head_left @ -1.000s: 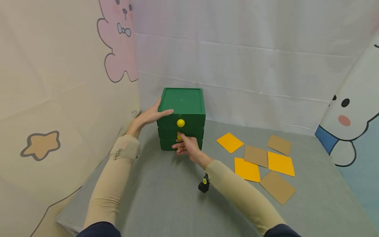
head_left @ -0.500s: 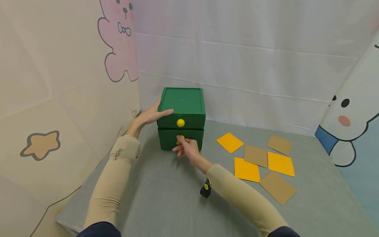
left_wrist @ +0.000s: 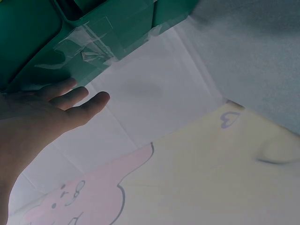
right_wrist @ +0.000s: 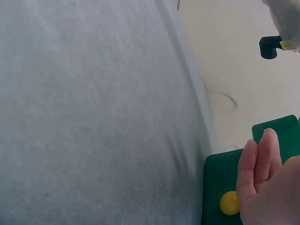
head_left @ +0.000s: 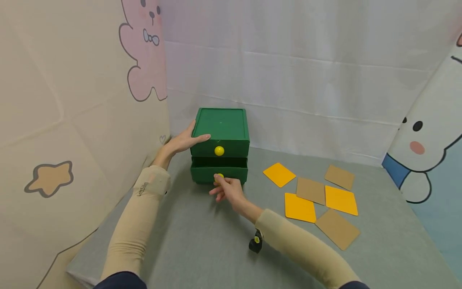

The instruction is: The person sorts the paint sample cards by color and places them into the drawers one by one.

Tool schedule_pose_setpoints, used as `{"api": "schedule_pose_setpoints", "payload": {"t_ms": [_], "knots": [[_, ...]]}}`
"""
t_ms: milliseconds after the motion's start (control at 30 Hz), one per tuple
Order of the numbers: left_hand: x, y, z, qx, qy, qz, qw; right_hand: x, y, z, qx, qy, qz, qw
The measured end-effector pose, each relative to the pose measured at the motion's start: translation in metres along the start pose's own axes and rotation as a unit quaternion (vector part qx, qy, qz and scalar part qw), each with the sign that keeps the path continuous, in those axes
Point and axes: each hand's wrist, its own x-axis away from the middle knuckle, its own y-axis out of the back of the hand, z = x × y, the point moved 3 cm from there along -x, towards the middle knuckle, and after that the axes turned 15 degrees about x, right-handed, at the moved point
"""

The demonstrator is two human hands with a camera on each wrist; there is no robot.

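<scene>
A green drawer cabinet (head_left: 221, 124) with yellow round knobs stands near the back wall in the head view. My left hand (head_left: 183, 140) rests on its upper left edge, thumb over the top and fingers along the side. In the left wrist view the left hand's fingers (left_wrist: 84, 110) lie straight beside the cabinet's taped wall (left_wrist: 89, 47). The middle drawer (head_left: 202, 173) is pulled partway out, and a dark gap shows above its front. My right hand (head_left: 232, 193) pinches that drawer's yellow knob (head_left: 221, 176). The top drawer's knob (head_left: 219, 151) is untouched. The bottom drawer is mostly hidden.
Yellow square cards (head_left: 279, 174) and brown square cards (head_left: 337, 228) lie scattered on the grey tablecloth (head_left: 202, 249), to the right of the cabinet. A printed curtain (head_left: 296, 92) closes off the back. At the left is a cream wall (head_left: 90, 140).
The middle drawer has slid out toward me, drawn by my right hand on its knob. The right hand and forearm have moved nearer. My left hand has stayed on the cabinet.
</scene>
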Motion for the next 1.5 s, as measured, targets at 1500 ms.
{"api": "schedule_pose_setpoints", "payload": {"t_ms": [1500], "knots": [[-0.004,0.003,0.004,-0.013,0.000,-0.006,0.9999,0.072,-0.017,-0.020,0.029,0.026,0.092,0.995]]}}
